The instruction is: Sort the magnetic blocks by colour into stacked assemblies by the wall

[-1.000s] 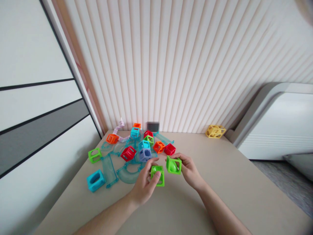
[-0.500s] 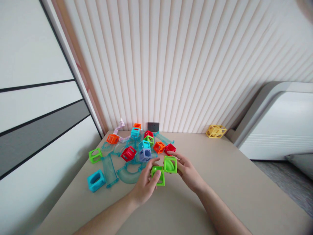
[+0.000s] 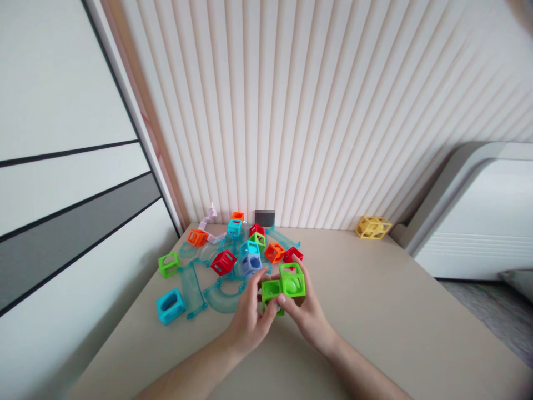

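Both forearms are bare to the frame edge, with no sleeves, rings or watch showing.

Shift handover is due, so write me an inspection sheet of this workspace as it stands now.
Surface: beige table, against a ribbed wall.
Job's things: two green cubes pressed together above the table, one higher than the other.
Clutter: pile of red, orange, blue and green cubes with clear teal track pieces; a lone blue cube on the left; a yellow cube far right by the wall.
Grips: left hand and right hand each hold one green cube.
Cables: nothing seen.
Surroundings: white and grey panelled cabinet on the left, white rounded furniture on the right.
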`<state>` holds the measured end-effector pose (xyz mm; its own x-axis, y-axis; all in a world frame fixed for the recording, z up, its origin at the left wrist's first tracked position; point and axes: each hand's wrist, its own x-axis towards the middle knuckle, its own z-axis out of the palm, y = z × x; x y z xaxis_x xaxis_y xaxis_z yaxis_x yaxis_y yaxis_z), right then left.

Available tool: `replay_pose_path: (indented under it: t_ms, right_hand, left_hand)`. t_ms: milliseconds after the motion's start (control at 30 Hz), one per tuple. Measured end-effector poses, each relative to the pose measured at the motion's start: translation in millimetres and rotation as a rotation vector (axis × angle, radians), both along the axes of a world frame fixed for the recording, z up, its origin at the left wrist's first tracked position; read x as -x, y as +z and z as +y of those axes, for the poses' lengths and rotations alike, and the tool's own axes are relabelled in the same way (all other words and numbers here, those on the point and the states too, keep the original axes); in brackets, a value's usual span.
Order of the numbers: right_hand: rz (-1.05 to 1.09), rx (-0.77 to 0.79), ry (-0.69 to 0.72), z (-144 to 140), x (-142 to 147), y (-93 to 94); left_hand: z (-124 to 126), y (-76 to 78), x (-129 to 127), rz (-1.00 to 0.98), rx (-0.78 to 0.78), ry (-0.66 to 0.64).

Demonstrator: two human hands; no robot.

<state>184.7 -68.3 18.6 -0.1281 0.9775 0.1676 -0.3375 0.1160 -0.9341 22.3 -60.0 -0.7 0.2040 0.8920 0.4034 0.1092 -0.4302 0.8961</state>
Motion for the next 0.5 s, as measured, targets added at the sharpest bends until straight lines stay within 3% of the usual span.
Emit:
replay_pose_path:
  t_ms: [100,200,300,367,433,500]
  right_hand:
    - [0.008,-0.014,-0.021,-1,-1,0.1]
    - [0.036,-0.018,-0.063,0,-3,4.9]
    - [0.063,-0.023,-0.125,3,-5,9.1]
    - [0.068,-0.018,-0.146,5,-6,10.6]
    - [0.073,-0.009,-0.149,6,-7,10.9]
    - [0.075,-0.003,-0.133,7,-8,9.7]
  left_hand:
    - [0,-1.5,-2,0.099,-0.171,0.097]
    - [-3,9.4,1,0.23,-0.374,0.155]
    - [-5,39.8,23,0.377,-0.676,0.249]
    - [-1,67.4,52,0.452,-0.866,0.358]
    - [10,92.3,90,0.462,-0.858,0.531]
    - [27,106.0,136,0.526,-0.639,0.741]
